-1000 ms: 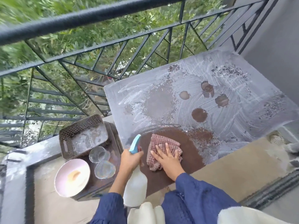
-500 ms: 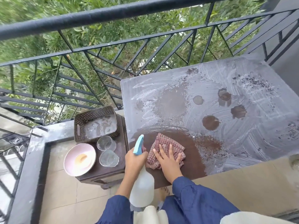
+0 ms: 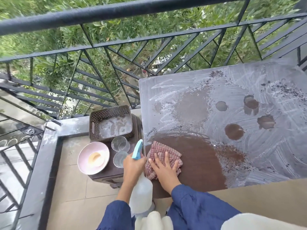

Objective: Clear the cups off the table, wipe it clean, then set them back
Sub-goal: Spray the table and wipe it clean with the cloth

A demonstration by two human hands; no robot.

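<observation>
As the cloth (image 3: 166, 155) slides to the desk's (image 3: 199, 90) left edge, right fingers (image 3: 162, 159) press it flat and left fingers (image 3: 140, 161) hold the spray (image 3: 141, 193). The cups (image 3: 120, 143) wait left of the desk. Much wiping remains.

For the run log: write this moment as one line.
step: wiping | right hand: flat on cloth, table near-left corner | left hand: grips spray bottle | cups: both on side stool | table: foam over most, near patch wiped
</observation>
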